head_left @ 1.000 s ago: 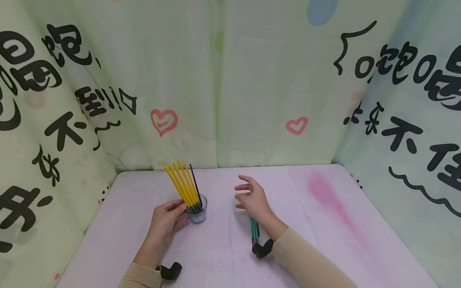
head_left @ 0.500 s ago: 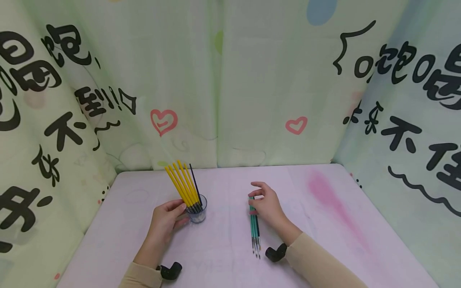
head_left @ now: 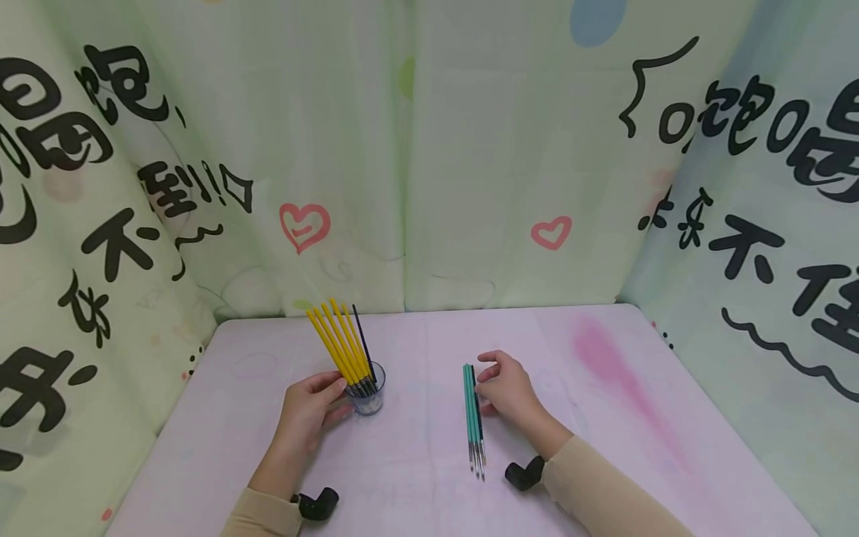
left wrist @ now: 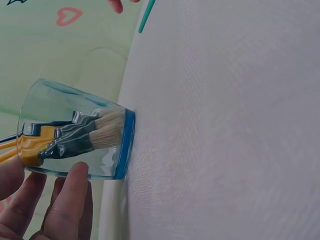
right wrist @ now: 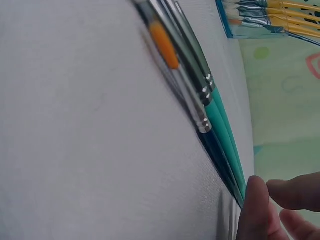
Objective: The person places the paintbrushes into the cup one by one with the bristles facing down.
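Observation:
My left hand (head_left: 310, 410) stands at the left side of a clear glass (left wrist: 60, 102), its fingers (left wrist: 75, 192) at the wall. Yellow-handled paintbrushes (head_left: 335, 350) and one dark-handled paintbrush (head_left: 365, 343) lean in the glass, bristles down, flat ferrules showing through the wall. Green-handled paintbrushes (head_left: 473, 410) lie on the table, bristles toward me, with a dark-handled paintbrush (right wrist: 217, 155) at their right. My right hand (head_left: 513, 395) is just right of this bundle, fingers bent. In the right wrist view its fingertips cover the handle ends; I see nothing between them.
A pale pink-white cloth covers the table (head_left: 268, 447), with a brighter pink patch toward the right. Light green curtains (head_left: 470, 186) with printed writing and hearts hang around the back and both sides. Black camera mounts (head_left: 526, 474) stick out from both wrists.
My right hand has come down onto the green-handled brushes, then moved slightly right beside them, uncovering the handle ends. The left hand, the glass and the yellow-handled brushes have stayed in place.

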Tool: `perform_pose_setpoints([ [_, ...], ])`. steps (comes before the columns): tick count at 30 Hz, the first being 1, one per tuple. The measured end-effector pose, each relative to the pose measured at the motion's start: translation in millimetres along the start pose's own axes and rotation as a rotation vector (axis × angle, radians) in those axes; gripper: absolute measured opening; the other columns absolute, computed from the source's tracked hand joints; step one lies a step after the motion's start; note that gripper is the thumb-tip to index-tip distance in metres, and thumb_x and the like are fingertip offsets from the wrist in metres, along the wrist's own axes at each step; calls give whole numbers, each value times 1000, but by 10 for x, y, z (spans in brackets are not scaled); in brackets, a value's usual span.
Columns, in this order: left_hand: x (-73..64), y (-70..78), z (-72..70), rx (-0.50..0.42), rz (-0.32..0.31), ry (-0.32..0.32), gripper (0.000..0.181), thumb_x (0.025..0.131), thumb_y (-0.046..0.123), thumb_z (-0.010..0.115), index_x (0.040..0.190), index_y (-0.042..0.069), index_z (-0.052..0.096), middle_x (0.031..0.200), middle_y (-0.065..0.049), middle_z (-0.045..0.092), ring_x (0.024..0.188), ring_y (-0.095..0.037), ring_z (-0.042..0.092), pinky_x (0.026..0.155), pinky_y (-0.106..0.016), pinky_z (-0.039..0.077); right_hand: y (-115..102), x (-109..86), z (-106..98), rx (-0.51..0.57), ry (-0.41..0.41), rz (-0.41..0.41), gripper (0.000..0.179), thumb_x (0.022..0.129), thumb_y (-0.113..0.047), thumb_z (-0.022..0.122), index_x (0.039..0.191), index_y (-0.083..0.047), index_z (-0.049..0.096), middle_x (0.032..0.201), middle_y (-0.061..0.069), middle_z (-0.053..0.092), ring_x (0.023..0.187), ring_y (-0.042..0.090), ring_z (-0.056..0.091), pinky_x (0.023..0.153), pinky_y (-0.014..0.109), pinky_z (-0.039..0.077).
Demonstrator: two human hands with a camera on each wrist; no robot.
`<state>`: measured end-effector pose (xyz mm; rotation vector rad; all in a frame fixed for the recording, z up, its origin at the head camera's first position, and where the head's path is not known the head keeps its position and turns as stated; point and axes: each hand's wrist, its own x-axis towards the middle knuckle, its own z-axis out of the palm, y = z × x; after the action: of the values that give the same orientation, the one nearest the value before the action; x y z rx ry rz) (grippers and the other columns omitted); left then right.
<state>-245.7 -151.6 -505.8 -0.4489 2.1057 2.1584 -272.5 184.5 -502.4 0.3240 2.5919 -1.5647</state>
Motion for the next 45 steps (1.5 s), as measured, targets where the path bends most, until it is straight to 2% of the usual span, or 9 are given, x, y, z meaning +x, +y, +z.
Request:
perform_pose_setpoints([
  [4, 2, 2, 5, -2, -3, 6, 38, 105, 15, 71, 140, -1, 68, 144, -26, 64, 108, -19, 74, 91, -38, 69, 13, 0, 14, -65, -2, 11, 51, 92, 3, 76, 140, -9, 61, 98, 10, 62, 58, 20, 59, 52, 28, 61],
  [9, 3, 2, 6, 2, -2, 0, 38, 105, 14, 70, 140, 0, 68, 144, -26, 64, 107, -19, 74, 91, -38, 69, 55, 16, 42, -110, -1, -31, 48, 89, 5, 77, 133, -7, 64, 91, 8, 61, 51, 16, 56, 48, 25, 55],
  [16, -14, 2, 5, 7, -2, -1, 38, 106, 16, 70, 140, 1, 68, 144, -26, 64, 106, -18, 74, 94, -40, 68, 72, 28, 67, -243, 45, -105, 43, 87, 3, 76, 128, -4, 66, 86, 5, 63, 70, 18, 59, 58, 24, 51],
  [26, -7, 10, 10, 2, 7, -4, 40, 106, 19, 71, 140, 0, 67, 145, -26, 63, 108, -19, 74, 95, -41, 68, 3, 40, 73, -365, 48, -112, 46, 83, 4, 68, 129, -1, 66, 79, 4, 63, 67, 18, 57, 57, 25, 44],
  [29, -12, 9, 11, -1, 1, 2, 37, 106, 16, 70, 139, 0, 68, 145, -26, 63, 108, -19, 74, 95, -41, 68, -25, 45, 84, -402, 52, -89, 48, 83, 4, 66, 130, 0, 66, 80, 7, 65, 68, 20, 58, 56, 25, 45],
  [32, -13, 2, 6, -1, -6, 7, 36, 105, 15, 70, 139, 0, 68, 144, -25, 64, 108, -19, 74, 95, -41, 68, -51, 56, 100, -432, 65, -55, 46, 83, 2, 67, 130, 1, 65, 90, 11, 69, 70, 21, 62, 55, 25, 49],
  [37, -8, 1, 2, -2, -4, 1, 38, 105, 18, 71, 139, 0, 68, 144, -26, 63, 108, -19, 74, 93, -39, 68, -87, 66, 110, -495, 81, -41, 41, 85, -2, 71, 125, 2, 66, 108, 16, 72, 83, 25, 64, 63, 29, 53],
  [39, -5, 2, -1, -1, -6, -1, 39, 105, 18, 71, 139, 0, 68, 144, -26, 63, 107, -19, 74, 92, -39, 69, -103, 72, 112, -524, 76, -49, 39, 85, -3, 71, 123, 3, 67, 108, 16, 73, 85, 26, 63, 66, 29, 53],
  [45, 8, -4, 4, -6, -7, 1, 36, 106, 14, 69, 139, -1, 68, 143, -26, 64, 107, -19, 74, 90, -37, 69, -136, 93, 107, -538, 48, -42, 33, 87, -5, 69, 118, 5, 69, 99, 15, 73, 75, 23, 66, 56, 27, 52],
])
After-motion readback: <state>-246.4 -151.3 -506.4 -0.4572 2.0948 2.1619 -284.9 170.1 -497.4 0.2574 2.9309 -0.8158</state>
